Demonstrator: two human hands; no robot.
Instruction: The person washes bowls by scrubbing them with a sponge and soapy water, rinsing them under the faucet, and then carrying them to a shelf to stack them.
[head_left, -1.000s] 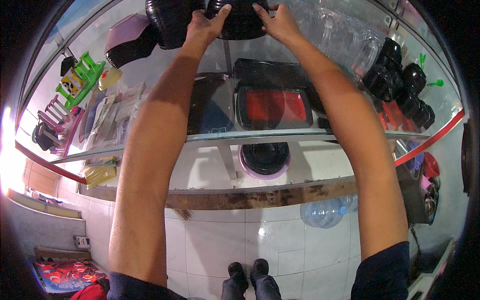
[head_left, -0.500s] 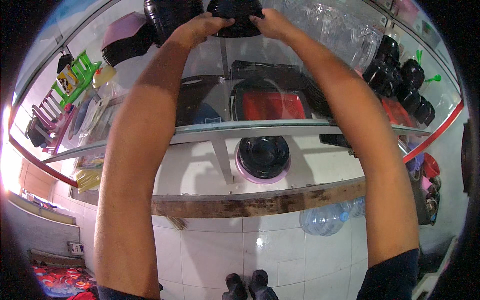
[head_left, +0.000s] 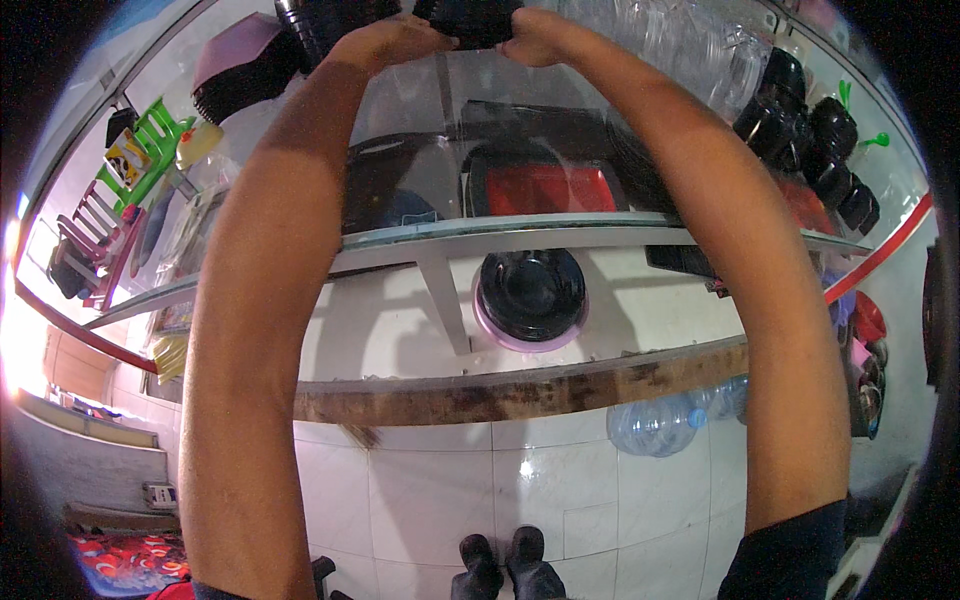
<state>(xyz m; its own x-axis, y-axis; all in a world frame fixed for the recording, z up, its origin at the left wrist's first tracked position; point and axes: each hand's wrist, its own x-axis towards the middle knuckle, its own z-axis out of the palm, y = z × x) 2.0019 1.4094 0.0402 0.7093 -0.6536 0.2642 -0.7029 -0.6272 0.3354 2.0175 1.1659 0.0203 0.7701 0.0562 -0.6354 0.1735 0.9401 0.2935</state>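
The head camera, a wide fisheye, looks steeply down from the person's head: shoes (head_left: 526, 545) at bottom centre, glass shelf (head_left: 530, 224) across the middle. Forearms (head_left: 255, 300) loom near along both sides; left hand (head_left: 392, 42) and right hand (head_left: 537, 38) look smaller, farther off, at the top.

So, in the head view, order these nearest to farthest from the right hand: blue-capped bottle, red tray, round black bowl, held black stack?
1. Held black stack: leftward, touching the right hand.
2. Red tray: below, mid-picture.
3. Round black bowl: farther down.
4. Blue-capped bottle: lowest, rightward.
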